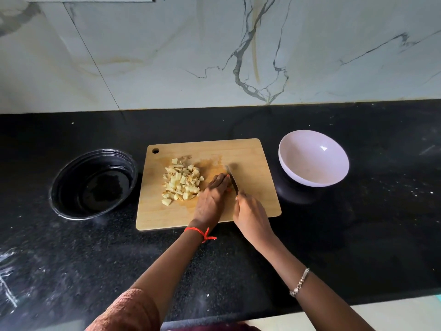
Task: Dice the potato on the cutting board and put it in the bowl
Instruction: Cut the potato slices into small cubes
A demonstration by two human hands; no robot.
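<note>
Grips knife [232, 180] in right hand [250, 216] over cutting board [250, 151]; claws left hand [211, 199] beside blade, hold unseen; dice [182, 185] piled leftward for cutting room.

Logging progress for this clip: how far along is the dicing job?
Done: a pile of potato dice lies on the cutting board. In hand: right hand grips the knife, blade beside the left hand. Left: any last cuts, then filling the white bowl, empty now.

No legible text, label, brand, number or sign found. Surfaces checked: cutting board [250, 158]; white bowl [313, 158] right of the board; black container [94, 185] left of the board; marble wall [167, 56] behind the board. All unmarked.
</note>
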